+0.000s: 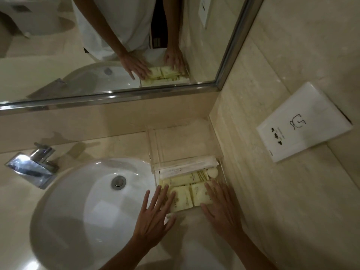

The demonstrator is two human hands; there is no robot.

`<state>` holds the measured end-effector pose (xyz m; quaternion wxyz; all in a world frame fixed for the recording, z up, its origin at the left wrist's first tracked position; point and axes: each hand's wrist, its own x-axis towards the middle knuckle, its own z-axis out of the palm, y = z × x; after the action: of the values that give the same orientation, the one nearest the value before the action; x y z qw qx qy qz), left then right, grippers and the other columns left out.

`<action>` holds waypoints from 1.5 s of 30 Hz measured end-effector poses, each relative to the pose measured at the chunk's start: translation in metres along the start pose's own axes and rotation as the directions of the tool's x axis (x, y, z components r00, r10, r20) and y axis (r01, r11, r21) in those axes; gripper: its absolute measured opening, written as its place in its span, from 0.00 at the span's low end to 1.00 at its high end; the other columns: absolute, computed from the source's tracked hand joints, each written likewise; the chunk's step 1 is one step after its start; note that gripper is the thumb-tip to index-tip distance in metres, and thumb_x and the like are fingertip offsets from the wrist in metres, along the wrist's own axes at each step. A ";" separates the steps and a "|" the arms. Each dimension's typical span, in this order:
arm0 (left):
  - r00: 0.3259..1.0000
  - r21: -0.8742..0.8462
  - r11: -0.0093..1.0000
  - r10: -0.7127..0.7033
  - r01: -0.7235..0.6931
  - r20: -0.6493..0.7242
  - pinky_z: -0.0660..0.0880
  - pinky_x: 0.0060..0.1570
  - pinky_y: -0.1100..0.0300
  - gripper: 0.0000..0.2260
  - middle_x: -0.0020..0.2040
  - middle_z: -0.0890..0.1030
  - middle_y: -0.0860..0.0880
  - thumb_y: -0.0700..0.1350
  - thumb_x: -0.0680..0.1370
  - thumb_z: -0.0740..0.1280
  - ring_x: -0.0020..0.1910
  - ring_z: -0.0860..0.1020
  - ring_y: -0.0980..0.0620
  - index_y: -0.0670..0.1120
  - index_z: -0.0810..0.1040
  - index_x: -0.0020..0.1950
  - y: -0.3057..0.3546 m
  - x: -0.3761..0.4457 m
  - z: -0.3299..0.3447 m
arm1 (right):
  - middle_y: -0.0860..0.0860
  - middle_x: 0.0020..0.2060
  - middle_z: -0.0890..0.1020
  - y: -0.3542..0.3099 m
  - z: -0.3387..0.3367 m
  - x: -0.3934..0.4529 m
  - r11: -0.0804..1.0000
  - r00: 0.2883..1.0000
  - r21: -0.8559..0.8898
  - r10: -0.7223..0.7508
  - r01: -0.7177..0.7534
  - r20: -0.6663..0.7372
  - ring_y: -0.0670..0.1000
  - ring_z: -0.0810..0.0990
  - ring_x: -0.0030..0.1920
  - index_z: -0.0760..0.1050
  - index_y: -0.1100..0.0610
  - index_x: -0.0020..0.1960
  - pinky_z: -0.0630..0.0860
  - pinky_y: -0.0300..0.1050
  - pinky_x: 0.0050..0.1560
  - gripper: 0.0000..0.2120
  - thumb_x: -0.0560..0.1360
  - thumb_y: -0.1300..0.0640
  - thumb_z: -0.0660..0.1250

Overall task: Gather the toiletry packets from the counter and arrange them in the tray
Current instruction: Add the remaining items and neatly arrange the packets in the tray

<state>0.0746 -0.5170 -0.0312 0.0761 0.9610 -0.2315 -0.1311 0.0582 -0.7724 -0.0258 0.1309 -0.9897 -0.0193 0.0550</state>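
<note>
A clear acrylic tray (222, 173) sits on the counter in the corner beside the sink. Several pale yellow toiletry packets (184, 198) lie flat in its near half. Long white wrapped items (187, 167) lie across the tray just behind them, and a small round white piece (212, 173) rests at the right. My left hand (155, 217) lies flat with spread fingers, its fingertips on the left packets. My right hand (220, 209) lies flat too, fingers on the right packets at the tray's right side. Neither hand grips anything.
A white oval sink (83, 207) with a drain sits left of the tray, with a chrome faucet (33, 164) behind it. A mirror (116, 45) lines the back wall. A white socket plate (300, 123) is on the right wall. The tray's clear lid (181, 141) lies behind it.
</note>
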 end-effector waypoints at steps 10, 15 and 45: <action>0.972 0.135 0.967 0.200 -0.216 0.124 0.56 0.68 0.41 0.39 0.76 0.62 0.47 0.57 0.70 0.72 0.74 0.61 0.42 0.52 0.58 0.76 -0.005 -0.002 -0.002 | 0.49 0.71 0.67 0.004 0.005 -0.011 0.972 0.981 -0.164 -0.151 0.169 0.119 0.51 0.63 0.72 0.62 0.48 0.73 0.55 0.59 0.71 0.31 0.71 0.44 0.61; 0.960 0.169 0.948 0.251 -0.271 0.126 0.66 0.67 0.42 0.36 0.69 0.73 0.45 0.56 0.66 0.76 0.68 0.72 0.42 0.51 0.67 0.70 -0.004 0.002 -0.004 | 0.49 0.65 0.76 0.003 0.002 -0.008 0.971 0.973 -0.138 -0.177 0.197 0.145 0.51 0.66 0.69 0.69 0.49 0.69 0.59 0.54 0.69 0.26 0.71 0.46 0.60; 0.937 0.205 0.914 0.345 -0.349 0.057 0.76 0.53 0.39 0.27 0.66 0.76 0.45 0.62 0.68 0.71 0.63 0.76 0.43 0.54 0.71 0.63 -0.018 0.022 -0.015 | 0.50 0.67 0.74 0.005 -0.002 0.008 0.944 0.960 -0.214 -0.216 0.252 0.178 0.51 0.65 0.70 0.66 0.50 0.70 0.61 0.71 0.63 0.29 0.72 0.39 0.55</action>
<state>0.1052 -0.5103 -0.0251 -0.0069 0.9058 -0.4118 -0.0995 0.0668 -0.7775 -0.0265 0.0170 -0.9817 -0.1531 0.1119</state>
